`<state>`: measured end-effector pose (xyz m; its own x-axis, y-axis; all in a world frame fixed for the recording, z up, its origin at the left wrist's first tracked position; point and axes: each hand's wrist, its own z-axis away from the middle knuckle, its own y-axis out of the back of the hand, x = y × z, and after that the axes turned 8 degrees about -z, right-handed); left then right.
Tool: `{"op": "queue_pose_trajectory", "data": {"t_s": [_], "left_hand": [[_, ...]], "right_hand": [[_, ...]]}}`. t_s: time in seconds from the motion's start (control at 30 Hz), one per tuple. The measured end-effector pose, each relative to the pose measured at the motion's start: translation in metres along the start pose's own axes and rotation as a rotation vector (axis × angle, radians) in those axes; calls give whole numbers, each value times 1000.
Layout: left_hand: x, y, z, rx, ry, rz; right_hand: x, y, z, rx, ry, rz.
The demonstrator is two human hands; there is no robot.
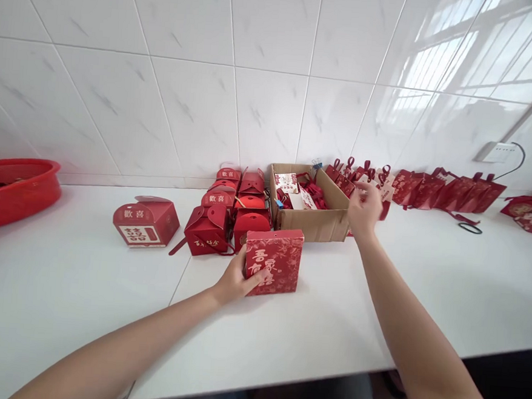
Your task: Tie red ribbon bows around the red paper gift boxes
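Note:
My left hand (237, 278) grips a flat red gift box (284, 264) with pale lettering, held upright at the front of the white table, thumb across its face. Farther right, my right hand (365, 208) is raised by a row of small red tagged bags with ribbon loops (343, 179). Its fingers are bent together; whether a ribbon or tag is between them is hidden. Between the hands stands an open cardboard box (319, 226) with red ribbons and printed cards inside.
Several red candy boxes (207, 226) stand left of the cardboard box, and another red box (155, 219) sits apart. A red basin (34, 192) is at far left. More red bags (449, 191) line the tiled wall, near a black ring (470, 228).

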<state>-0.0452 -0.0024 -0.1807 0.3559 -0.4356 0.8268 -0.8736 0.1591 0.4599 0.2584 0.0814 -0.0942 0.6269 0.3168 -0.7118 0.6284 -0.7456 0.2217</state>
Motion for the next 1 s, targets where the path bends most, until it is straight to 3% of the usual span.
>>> {"op": "queue_pose_trajectory", "data": {"t_s": [0.07,0.13,0.2,0.3,0.43,0.7,0.9,1.0], "left_hand": [[0,0,0,-10,8,35],[-1,0,0,-32,1,72],[-2,1,1,-58,-29,99],[-2,2,3,-96,-83,95],[-1,3,4,-100,-121,52],[-5,2,3,-60,-150,25],[-6,1,4,-60,-126,11],[-4,3,4,-75,-114,3]], "right_hand": [[-31,-28,-18,-326,97,23],[-51,-63,-34,-582,88,112],[-59,-97,-45,-668,44,180],[-50,-134,-55,-756,-50,311],[-28,-151,-66,-909,-145,458],[-28,-163,-86,-959,-152,527],[-25,-181,-76,-953,-275,625],[-25,-186,-70,-907,-255,621]]}}
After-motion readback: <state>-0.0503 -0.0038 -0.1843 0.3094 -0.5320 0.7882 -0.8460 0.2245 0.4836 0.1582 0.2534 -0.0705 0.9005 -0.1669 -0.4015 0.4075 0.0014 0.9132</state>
